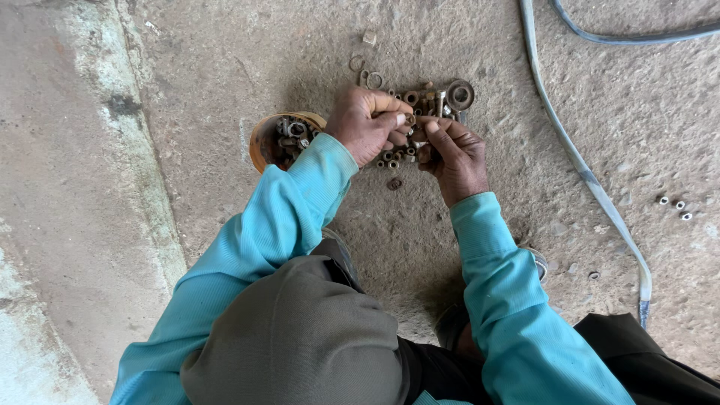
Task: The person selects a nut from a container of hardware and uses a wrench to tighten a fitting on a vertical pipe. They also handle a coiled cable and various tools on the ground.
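Pale hose [577, 161], three stray nuts [673, 205] on concrete floor [225, 52]

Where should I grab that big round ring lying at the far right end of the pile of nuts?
Grip the large ring by its outer rim, coming from its far right side. It lies flat on the concrete floor, and that edge is bare, while the pile of nuts crowds its left side and both hands, left hand and right hand, work just below.

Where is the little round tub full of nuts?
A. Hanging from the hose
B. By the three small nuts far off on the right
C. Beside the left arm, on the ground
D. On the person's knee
C: the round tub sits on the concrete ground, right next to the left hand and its blue sleeve.
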